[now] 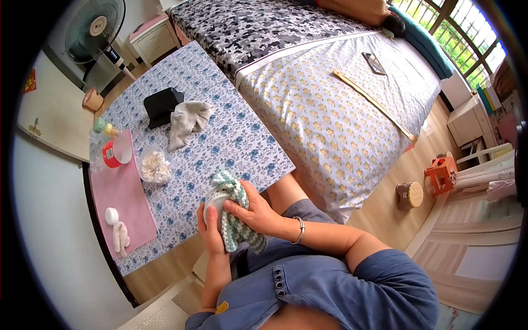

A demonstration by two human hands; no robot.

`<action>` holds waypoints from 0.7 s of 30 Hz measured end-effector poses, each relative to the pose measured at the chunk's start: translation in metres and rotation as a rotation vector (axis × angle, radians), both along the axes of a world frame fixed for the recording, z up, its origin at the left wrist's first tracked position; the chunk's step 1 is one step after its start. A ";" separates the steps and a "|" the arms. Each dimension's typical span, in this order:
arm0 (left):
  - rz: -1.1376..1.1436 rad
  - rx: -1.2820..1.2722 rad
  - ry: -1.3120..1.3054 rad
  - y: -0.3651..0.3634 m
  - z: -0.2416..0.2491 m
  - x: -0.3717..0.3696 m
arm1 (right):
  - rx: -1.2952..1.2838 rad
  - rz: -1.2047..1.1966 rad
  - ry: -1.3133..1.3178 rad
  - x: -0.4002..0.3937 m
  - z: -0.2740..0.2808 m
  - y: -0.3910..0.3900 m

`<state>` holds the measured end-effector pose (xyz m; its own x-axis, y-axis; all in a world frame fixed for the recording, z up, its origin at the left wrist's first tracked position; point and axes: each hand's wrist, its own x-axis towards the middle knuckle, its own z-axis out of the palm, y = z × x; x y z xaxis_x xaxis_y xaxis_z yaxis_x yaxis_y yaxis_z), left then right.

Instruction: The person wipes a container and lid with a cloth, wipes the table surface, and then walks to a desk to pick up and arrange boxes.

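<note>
Just off the table's near edge, my two hands hold a white rounded object together with a green and white knitted cloth. My left hand is closed round the white object's left side, thumb on its front. My right hand presses the cloth against the object from the right, its fingers bent. The cloth hangs down below my hands over my lap. What the white object is cannot be made out fully, since the cloth and fingers cover part of it.
On the flowered table are a black case, a grey cloth, a tub of cotton swabs, a red-labelled container and a pink mat. A bed stands beyond; another person's leg shows there.
</note>
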<state>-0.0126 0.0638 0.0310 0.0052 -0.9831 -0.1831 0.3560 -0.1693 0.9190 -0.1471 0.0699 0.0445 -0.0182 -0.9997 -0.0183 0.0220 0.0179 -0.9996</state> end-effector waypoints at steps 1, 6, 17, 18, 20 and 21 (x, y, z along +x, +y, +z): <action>0.002 0.007 -0.002 0.001 0.001 0.000 | 0.022 0.001 -0.007 0.001 -0.003 0.001; 0.074 -0.030 -0.058 0.012 0.012 -0.011 | 0.079 0.009 -0.219 0.004 -0.007 0.002; -0.094 -0.168 -0.179 -0.001 0.016 -0.006 | 0.055 -0.027 -0.453 -0.002 0.005 -0.009; -0.201 -0.162 -0.194 -0.005 0.024 0.000 | 0.061 0.015 -0.388 -0.008 0.005 -0.011; -0.383 -0.138 -0.155 -0.016 0.030 0.008 | 0.029 0.180 -0.138 -0.021 0.009 -0.013; -0.428 -0.133 -0.167 -0.020 0.031 0.007 | -0.052 0.222 -0.023 -0.022 0.010 -0.014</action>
